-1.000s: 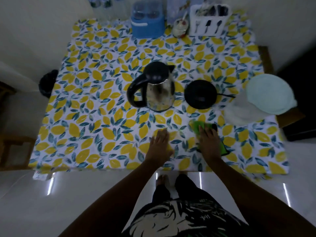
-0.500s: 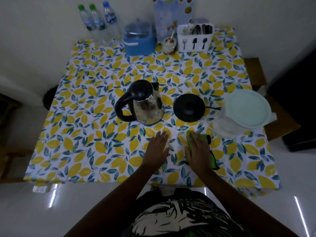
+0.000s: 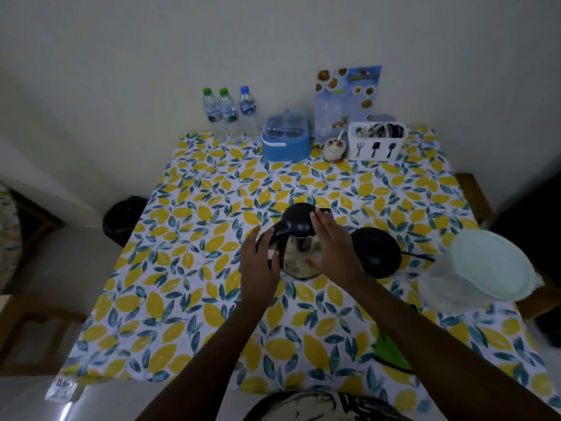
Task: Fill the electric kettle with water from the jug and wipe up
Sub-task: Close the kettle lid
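Note:
The steel electric kettle [image 3: 299, 256] with a black lid stands mid-table. My left hand [image 3: 261, 265] is curled around its black handle on the left. My right hand [image 3: 334, 247] lies flat against the kettle's right side, fingers spread and reaching up to the lid. Just right of the kettle sits its black round base [image 3: 376, 252] with a cord. The clear jug [image 3: 440, 287] with a pale green lid stands at the right table edge. The green cloth [image 3: 390, 350] lies on the table near the front, partly hidden under my right forearm.
Along the back of the lemon-print table [image 3: 197, 314] stand three water bottles [image 3: 227, 113], a blue container [image 3: 287, 141], a small jar [image 3: 334, 148] and a white cutlery holder [image 3: 376, 141]. A black bin [image 3: 123, 220] sits on the floor to the left.
Both hands left the table near the front and moved up to the kettle. My right hand let go of the green cloth. The view tilted up toward the wall.

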`<control>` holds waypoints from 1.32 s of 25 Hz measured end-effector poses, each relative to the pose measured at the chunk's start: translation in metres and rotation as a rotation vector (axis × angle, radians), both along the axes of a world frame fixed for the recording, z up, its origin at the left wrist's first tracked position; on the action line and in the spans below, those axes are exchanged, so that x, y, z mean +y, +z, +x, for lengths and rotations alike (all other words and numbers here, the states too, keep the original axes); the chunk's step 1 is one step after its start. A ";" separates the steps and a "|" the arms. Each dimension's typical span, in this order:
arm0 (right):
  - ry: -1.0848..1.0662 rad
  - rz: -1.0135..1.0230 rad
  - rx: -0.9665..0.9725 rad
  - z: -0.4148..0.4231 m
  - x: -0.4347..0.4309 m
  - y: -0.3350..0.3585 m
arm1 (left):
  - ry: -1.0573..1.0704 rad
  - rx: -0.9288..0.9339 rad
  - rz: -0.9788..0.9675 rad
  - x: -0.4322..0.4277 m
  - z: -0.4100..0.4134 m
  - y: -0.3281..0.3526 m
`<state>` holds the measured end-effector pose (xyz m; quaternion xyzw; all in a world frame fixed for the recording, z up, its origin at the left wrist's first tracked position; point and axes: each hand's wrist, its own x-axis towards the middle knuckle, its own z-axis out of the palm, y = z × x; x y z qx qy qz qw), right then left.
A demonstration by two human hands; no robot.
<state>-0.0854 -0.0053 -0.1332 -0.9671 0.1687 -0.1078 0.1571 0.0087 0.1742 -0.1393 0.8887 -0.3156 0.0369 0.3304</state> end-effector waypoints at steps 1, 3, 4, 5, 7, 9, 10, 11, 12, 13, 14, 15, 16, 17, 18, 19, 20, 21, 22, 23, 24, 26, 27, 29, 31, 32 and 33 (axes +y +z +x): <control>-0.005 -0.026 0.018 0.008 0.000 0.002 | -0.008 0.076 0.000 0.000 0.009 0.000; -0.029 -0.053 0.033 0.016 0.002 0.002 | -0.079 0.223 -0.007 0.000 0.025 -0.003; -0.043 -0.051 0.026 0.018 0.002 0.001 | -0.107 0.262 -0.014 0.000 0.032 -0.004; -0.053 -0.028 0.011 0.019 0.003 -0.001 | -0.121 0.281 -0.019 0.000 0.036 -0.005; -0.049 0.088 -0.041 0.020 0.004 -0.004 | -0.126 0.303 -0.029 -0.002 0.040 -0.004; -0.051 0.226 -0.099 0.017 0.003 -0.006 | -0.127 0.298 -0.038 -0.004 0.039 -0.001; -0.068 0.268 -0.127 0.014 0.003 -0.007 | -0.139 0.284 -0.038 -0.005 0.038 0.001; -0.095 0.287 -0.158 0.009 0.003 -0.008 | -0.158 0.270 -0.032 -0.008 0.037 0.005; -0.129 0.291 -0.193 0.004 0.002 -0.008 | -0.182 0.261 -0.023 -0.012 0.037 0.010; -0.166 0.289 -0.231 -0.002 0.001 -0.007 | -0.210 0.253 -0.012 -0.018 0.036 0.016; -0.207 0.283 -0.270 -0.010 -0.001 -0.004 | -0.245 0.245 -0.007 -0.026 0.035 0.021; -0.244 0.273 -0.300 -0.017 -0.004 0.001 | -0.276 0.236 -0.014 -0.036 0.032 0.026; -0.277 0.256 -0.322 -0.023 -0.009 0.008 | -0.306 0.229 -0.029 -0.046 0.030 0.031; -0.312 0.238 -0.340 -0.029 -0.014 0.015 | -0.338 0.226 -0.042 -0.058 0.027 0.036; -0.342 0.218 -0.354 -0.035 -0.021 0.021 | -0.374 0.225 -0.057 -0.071 0.025 0.040; -0.379 0.198 -0.358 -0.041 -0.029 0.026 | -0.410 0.229 -0.068 -0.086 0.023 0.043; -0.415 0.180 -0.346 -0.047 -0.036 0.030 | -0.440 0.239 -0.075 -0.100 0.021 0.044; -0.449 0.168 -0.323 -0.052 -0.044 0.033 | -0.464 0.258 -0.071 -0.113 0.018 0.044; -0.475 0.160 -0.307 -0.058 -0.050 0.033 | -0.486 0.279 -0.059 -0.125 0.014 0.042; -0.499 0.160 -0.296 -0.063 -0.056 0.032 | -0.509 0.302 -0.043 -0.135 0.011 0.039; -0.518 0.162 -0.292 -0.069 -0.061 0.029 | -0.536 0.316 -0.033 -0.144 0.007 0.034; -0.539 0.175 -0.274 -0.075 -0.067 0.023 | -0.558 0.322 -0.026 -0.156 0.003 0.024; -0.544 0.170 -0.265 -0.075 -0.069 0.022 | -0.551 0.313 -0.026 -0.160 0.004 0.022; -0.544 0.164 -0.249 -0.071 -0.075 0.019 | -0.539 0.302 -0.030 -0.167 0.007 0.019; -0.563 0.171 -0.228 -0.068 -0.079 0.017 | -0.549 0.311 -0.019 -0.171 0.010 0.020; -0.578 0.186 -0.235 -0.068 -0.079 0.013 | -0.563 0.310 -0.012 -0.174 0.011 0.019; -0.589 0.201 -0.239 -0.070 -0.079 0.011 | -0.576 0.310 0.000 -0.176 0.011 0.018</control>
